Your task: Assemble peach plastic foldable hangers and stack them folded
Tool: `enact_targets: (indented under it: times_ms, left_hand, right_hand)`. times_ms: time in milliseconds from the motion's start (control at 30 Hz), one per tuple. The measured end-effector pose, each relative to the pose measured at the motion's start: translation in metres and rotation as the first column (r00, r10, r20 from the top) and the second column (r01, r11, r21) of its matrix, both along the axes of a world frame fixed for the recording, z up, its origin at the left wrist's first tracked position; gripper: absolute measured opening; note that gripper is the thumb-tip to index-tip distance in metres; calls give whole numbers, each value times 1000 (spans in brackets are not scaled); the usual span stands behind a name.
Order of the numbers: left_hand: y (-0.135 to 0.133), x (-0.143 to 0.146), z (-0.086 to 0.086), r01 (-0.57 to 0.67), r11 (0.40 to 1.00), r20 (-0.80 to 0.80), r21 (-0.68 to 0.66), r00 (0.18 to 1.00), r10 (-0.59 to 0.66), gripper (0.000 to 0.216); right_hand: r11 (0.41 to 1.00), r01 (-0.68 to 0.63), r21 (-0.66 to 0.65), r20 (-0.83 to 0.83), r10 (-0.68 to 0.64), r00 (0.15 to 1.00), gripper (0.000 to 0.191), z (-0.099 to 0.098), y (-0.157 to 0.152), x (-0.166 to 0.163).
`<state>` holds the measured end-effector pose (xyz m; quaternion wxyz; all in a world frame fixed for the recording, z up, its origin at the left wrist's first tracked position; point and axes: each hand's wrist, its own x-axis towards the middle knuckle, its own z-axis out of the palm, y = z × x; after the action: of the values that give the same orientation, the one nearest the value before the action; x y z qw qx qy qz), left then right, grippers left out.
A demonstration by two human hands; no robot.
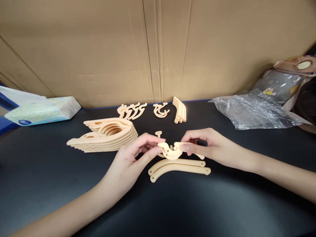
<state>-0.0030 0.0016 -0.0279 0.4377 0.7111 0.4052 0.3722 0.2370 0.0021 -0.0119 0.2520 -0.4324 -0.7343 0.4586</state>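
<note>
My left hand (pixel 145 149) pinches one end of a cream plastic U-shaped hanger piece (pixel 171 153) with small holes in it. On its other side, my right hand (pixel 201 144) has thumb and fingers closed on a cream hanger piece (pixel 178 144) that meets the U-shaped one; where they join is partly hidden by the fingers. Just below the hands lie two long curved hanger arms (pixel 180 169), side by side, with a hole at each end. A small cream hanger part (pixel 158 133) lies on the table behind the held piece.
A stack of cream folded hangers (pixel 106 138) sits at left on the black table (pixel 123 207). Behind are several hook pieces (pixel 132 111), curved pieces (pixel 161 110) and a pile of arms (pixel 180 110). A tissue pack (pixel 46 110) stands left, clear plastic bag (pixel 251 112) right, cardboard (pixel 98 49) behind.
</note>
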Motion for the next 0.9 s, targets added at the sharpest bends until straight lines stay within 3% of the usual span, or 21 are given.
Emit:
enact_targets:
  times_ms: [333, 900]
  left_hand:
    - [0, 1, 2, -14, 1000, -10, 19, 1000, 14, 10]
    - [1, 1, 2, -21, 997, -183, 80, 983, 35, 15]
  right_hand:
    - [999, 20, 28, -10, -19, 1000, 32, 0, 2, 1]
    - [998, 37, 52, 44, -39, 998, 27, 1, 2, 2]
